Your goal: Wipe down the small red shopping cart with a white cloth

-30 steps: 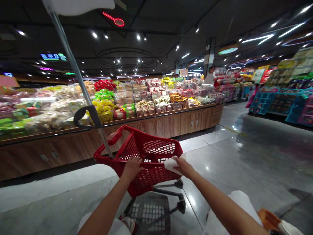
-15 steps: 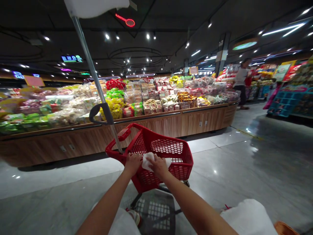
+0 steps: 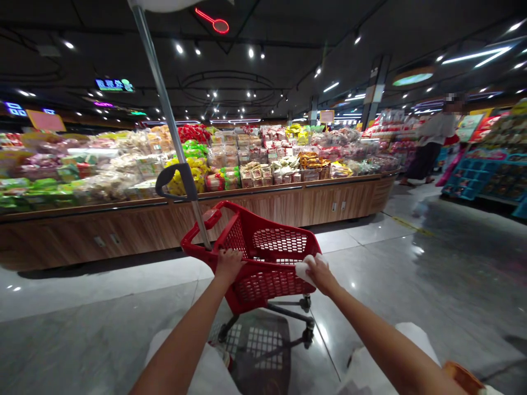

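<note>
The right hand [image 3: 323, 275] grips a white tissue [image 3: 303, 271] against the red cart's [image 3: 272, 288] right rim, its fingers hiding part of the tissue. The left hand [image 3: 228, 265] is closed over the near rim. Both arms reach forward over the glossy floor [image 3: 82, 307], toward a wooden counter [image 3: 247, 211] piled with bagged snacks [image 3: 263, 175].

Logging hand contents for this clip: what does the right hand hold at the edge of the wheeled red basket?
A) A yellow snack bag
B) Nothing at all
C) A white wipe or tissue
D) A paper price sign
C. The right hand has a white wipe bunched under its fingers at the edge of the red basket.
</note>
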Demonstrator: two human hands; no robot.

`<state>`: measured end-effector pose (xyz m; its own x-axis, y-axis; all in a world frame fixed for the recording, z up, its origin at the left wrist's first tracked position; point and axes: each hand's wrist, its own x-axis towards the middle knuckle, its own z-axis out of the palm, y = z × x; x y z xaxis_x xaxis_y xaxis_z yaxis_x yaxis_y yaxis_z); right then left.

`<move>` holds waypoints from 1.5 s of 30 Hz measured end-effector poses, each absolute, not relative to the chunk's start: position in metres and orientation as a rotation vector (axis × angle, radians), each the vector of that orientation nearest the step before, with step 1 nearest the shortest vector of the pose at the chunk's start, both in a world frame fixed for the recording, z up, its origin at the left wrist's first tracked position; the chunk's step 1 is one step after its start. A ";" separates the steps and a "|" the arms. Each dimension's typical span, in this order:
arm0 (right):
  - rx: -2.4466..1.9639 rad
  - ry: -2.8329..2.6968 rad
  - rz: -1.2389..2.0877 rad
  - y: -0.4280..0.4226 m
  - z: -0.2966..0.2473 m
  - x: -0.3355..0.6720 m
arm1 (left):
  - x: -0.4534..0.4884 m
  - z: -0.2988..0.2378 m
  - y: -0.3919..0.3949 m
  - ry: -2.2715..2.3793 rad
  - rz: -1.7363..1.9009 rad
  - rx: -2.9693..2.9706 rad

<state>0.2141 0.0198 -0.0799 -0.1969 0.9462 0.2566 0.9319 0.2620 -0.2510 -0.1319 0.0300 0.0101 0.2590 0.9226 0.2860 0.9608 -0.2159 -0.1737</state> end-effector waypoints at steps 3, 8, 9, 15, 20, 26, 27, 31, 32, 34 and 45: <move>-1.770 -2.120 0.076 0.025 -0.069 0.162 | -0.121 0.011 0.033 -1.743 -0.150 -2.218; -1.584 -2.255 0.124 0.029 -0.036 0.065 | -0.107 0.010 0.031 -1.728 -0.138 -2.225; -1.554 -2.276 0.111 0.029 -0.031 0.057 | -0.107 0.010 0.030 -1.714 -0.139 -2.233; -1.591 -2.370 0.135 0.029 -0.029 0.116 | -0.110 0.010 0.025 -1.661 -0.146 -2.265; -1.848 -2.241 0.107 0.027 -0.043 0.179 | -0.104 0.007 0.023 -1.687 -0.191 -2.262; -1.678 -2.110 0.043 0.027 -0.054 0.163 | -0.100 0.006 0.023 -1.693 -0.211 -2.222; -1.664 -2.078 0.058 0.028 -0.055 0.161 | -0.101 0.006 0.024 -1.696 -0.203 -2.222; -1.570 -2.160 0.167 0.030 -0.053 0.167 | -0.103 0.008 0.025 -1.714 -0.165 -2.227; -1.537 -2.215 0.185 0.029 -0.052 0.170 | -0.104 0.008 0.025 -1.714 -0.159 -2.225; -1.503 -2.295 0.178 0.026 -0.047 0.171 | -0.103 0.008 0.025 -1.713 -0.153 -2.222; -1.481 -2.468 0.063 0.027 -0.013 0.064 | -0.100 0.012 0.018 -1.663 -0.086 -2.261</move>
